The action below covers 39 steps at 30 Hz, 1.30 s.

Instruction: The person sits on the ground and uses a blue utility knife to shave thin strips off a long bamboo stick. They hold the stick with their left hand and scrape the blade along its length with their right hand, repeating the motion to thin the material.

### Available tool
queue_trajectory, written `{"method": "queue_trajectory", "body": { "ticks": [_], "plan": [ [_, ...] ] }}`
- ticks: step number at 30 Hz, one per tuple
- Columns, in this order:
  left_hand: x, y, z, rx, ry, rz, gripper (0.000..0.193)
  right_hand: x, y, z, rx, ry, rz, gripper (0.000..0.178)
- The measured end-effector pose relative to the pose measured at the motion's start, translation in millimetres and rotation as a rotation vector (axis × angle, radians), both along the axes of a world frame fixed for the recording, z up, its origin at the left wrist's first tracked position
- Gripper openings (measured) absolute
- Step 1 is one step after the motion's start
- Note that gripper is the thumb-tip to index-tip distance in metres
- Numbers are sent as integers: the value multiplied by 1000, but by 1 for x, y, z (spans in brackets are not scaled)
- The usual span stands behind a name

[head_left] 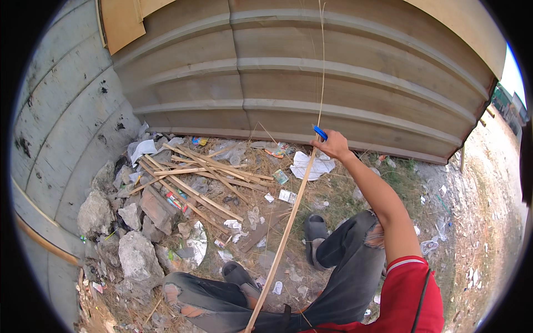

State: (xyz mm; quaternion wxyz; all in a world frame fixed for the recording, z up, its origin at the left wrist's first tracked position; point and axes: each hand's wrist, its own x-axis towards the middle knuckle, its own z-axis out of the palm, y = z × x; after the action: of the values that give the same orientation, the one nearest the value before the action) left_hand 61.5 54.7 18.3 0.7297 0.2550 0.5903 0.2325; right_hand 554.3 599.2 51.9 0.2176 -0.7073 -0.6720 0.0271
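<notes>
In the head view, the right grip (pixel 332 145) is holding a small blue tool (pixel 320 133), its fingers closing around it just above the middle of the frame. A long pale strip (pixel 286 236) is passing under the same grip, slanting down between the knees of the torn dark jeans (pixel 347 261) to the lower edge, left of centre. Above the grip, a much thinner strand (pixel 322 66) is rising to the top edge in front of the ribbed metal sheet (pixel 361 83); whether it is part of the strip or a peeled sliver is not clear. The left grip is not showing, so its state cannot be told.

The step in hand is probably shaving or splitting the strip lengthwise, the blue tool serving as a knife, though its blade is not showing plainly. The next move seems to be calling for a steady stroke along the grain, with the lower end kept firm and the edge held clear of fingers and knees. In the left half of the frame, loose sticks (pixel 177 171) are lying crisscross beside broken stones (pixel 139 258), well apart from the strip.
</notes>
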Motion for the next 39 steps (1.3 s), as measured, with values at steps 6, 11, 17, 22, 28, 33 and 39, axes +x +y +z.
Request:
{"method": "queue_trajectory", "body": {
  "ticks": [6, 11, 17, 22, 28, 33, 39],
  "plan": [
    [11, 5, 15, 67, 119, 4, 32, 11, 12, -26, -52, 9, -73, 52],
    [16, 12, 30, 57, 144, 8, 34, 11, 9, -37, 152, 6, -41, 39],
    [6, 4, 16, 199, 201, -57, 41, 10, 3, -26, 37, -111, 192, 30],
    [1, 3, 2, 244, 203, -78, 44, 20, 11, -31, 39, -357, 291, 23],
    [-4, -7, -26, 292, 258, -89, 44, 27, 17, -26, 129, -577, 168, 19],
    [-12, -11, -11, 164, 279, -120, 43, 70, 19, -11, -65, -472, -277, 22],
    [18, 38, 12, 204, -196, 162, 38, 56, -25, -27, -332, -511, -124, 36]
  ]
}}
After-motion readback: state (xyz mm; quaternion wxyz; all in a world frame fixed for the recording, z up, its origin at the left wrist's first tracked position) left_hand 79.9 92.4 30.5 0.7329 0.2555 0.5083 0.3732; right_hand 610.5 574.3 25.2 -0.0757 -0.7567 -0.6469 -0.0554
